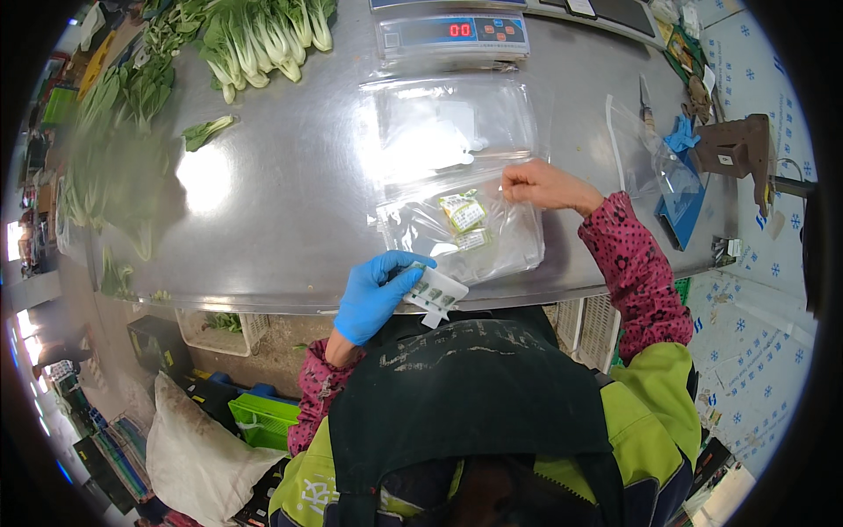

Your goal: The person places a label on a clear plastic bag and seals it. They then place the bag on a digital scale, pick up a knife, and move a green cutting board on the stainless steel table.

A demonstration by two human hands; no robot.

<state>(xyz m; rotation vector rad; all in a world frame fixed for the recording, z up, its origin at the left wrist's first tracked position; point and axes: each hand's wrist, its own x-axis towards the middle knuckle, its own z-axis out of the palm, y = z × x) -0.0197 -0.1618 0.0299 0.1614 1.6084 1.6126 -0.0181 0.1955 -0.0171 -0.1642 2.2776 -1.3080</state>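
Note:
My left hand (379, 293), in a blue glove, grips a small white sheet of labels (436, 291) at the table's front edge. My bare right hand (537, 184) has its fingers curled at the upper right of a stack of clear plastic bags (415, 230); whether it pinches a bag cannot be told. Printed green-and-white labels (463, 211) show on the top bag. More clear bags (454, 118) lie just behind, under strong glare. A digital scale (454, 33) reading zero stands beyond them. Bok choy (253, 49) lies in a row at the back left.
A single leafy stalk (207, 132) and blurred greens (118, 165) lie on the steel table (290, 197) at left. On the right are a knife (645, 102), a crumpled blue glove (682, 134), a brown metal bracket (731, 148) and a loose clear bag (635, 148). Crates stand below.

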